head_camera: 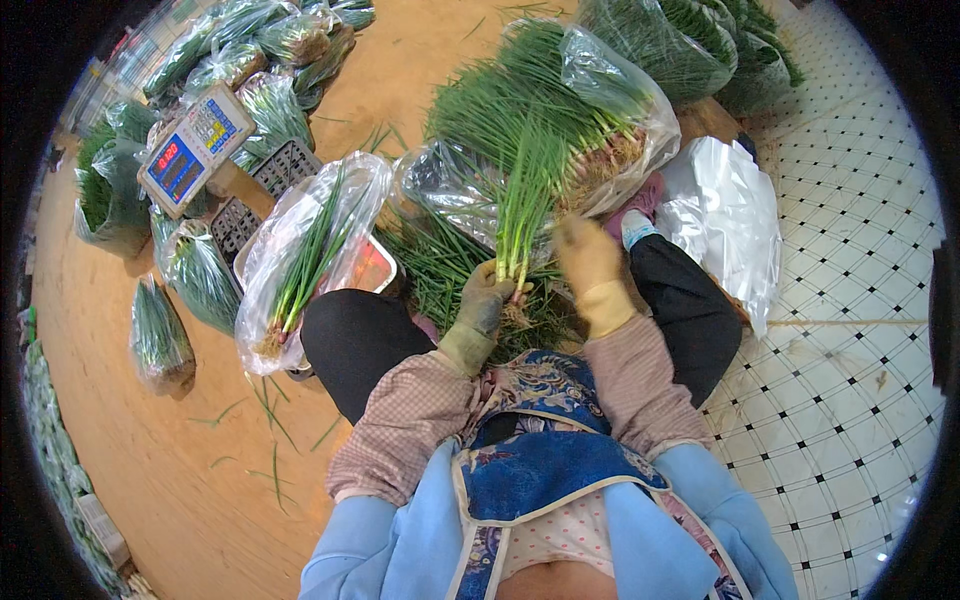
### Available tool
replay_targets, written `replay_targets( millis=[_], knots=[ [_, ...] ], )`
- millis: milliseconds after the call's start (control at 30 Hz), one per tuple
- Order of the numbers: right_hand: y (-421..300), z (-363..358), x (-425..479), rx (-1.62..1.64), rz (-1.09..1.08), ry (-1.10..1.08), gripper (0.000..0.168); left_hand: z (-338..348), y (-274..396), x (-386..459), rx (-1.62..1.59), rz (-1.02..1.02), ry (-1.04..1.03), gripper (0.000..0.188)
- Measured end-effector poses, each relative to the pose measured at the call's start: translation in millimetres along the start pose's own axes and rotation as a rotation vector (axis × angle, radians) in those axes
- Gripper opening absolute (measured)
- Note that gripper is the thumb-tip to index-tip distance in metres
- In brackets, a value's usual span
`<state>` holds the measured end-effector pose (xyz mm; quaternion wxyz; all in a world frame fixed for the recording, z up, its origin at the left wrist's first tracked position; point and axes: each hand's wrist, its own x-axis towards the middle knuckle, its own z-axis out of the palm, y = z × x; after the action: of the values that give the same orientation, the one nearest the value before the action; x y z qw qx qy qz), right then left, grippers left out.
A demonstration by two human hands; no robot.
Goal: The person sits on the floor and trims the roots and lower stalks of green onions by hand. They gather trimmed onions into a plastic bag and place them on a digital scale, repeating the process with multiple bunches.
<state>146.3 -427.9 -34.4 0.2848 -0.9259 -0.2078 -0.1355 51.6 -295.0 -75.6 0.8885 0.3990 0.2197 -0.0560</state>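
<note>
My gloved left hand (481,300) is closed around the lower stems of a small bunch of green onions (519,225), whose leaves point away from me. Close on its right is my gloved right hand (589,255), blurred, its fingers near the bunch; whether it holds anything is unclear. Beyond both hands a large pile of green onions (510,97) lies in a clear plastic bag (664,142), roots toward the right. To the left, a few green onions (307,262) lie on an open clear bag (360,180) over a tray (386,262). Loose green leaves (435,262) lie between my legs.
A digital scale display (176,169) stands at upper left beside a black plastic crate (289,169). Bagged green onions (161,337) stand and lie around it on the orange floor (225,472). A stack of clear plastic bags (720,210) lies to the right of my leg.
</note>
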Motion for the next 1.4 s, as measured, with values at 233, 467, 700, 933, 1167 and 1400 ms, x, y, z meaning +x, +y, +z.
replay_targets(
  millis=[233, 467, 700, 933, 1167, 1400],
  knots=[
    [46.2, -37.6, -2.5, -0.558, -0.006, -1.029, 0.022, -9.3, 4.2, 2.9, -0.193, 0.052, -0.077, 0.033],
    [-21.8, -19.1, -7.4, 0.452, 0.215, -0.39, 0.035, -9.2, -4.3, 4.4, 0.228, 0.229, 0.026, 0.041],
    [-49.0, 11.3, 14.2, 0.029, 0.1, -0.485, 0.029, -10.1, -12.3, 3.8, 0.374, 0.341, 0.076, 0.044],
    [-55.9, -7.9, -8.5, 0.681, 0.089, -0.509, 0.017, -31.1, -18.0, 14.9, 0.082, 0.257, 0.05, 0.037],
    [47.9, -21.8, -36.7, 0.122, 0.253, -0.752, 0.023, -10.4, -7.0, 8.7, 0.316, 0.289, 0.12, 0.043],
    [18.9, 27.5, -29.1, 0.445, 0.286, -0.589, 0.042, -13.9, -18.4, 13.9, 1.122, 0.765, 0.099, 0.051]
  ],
)
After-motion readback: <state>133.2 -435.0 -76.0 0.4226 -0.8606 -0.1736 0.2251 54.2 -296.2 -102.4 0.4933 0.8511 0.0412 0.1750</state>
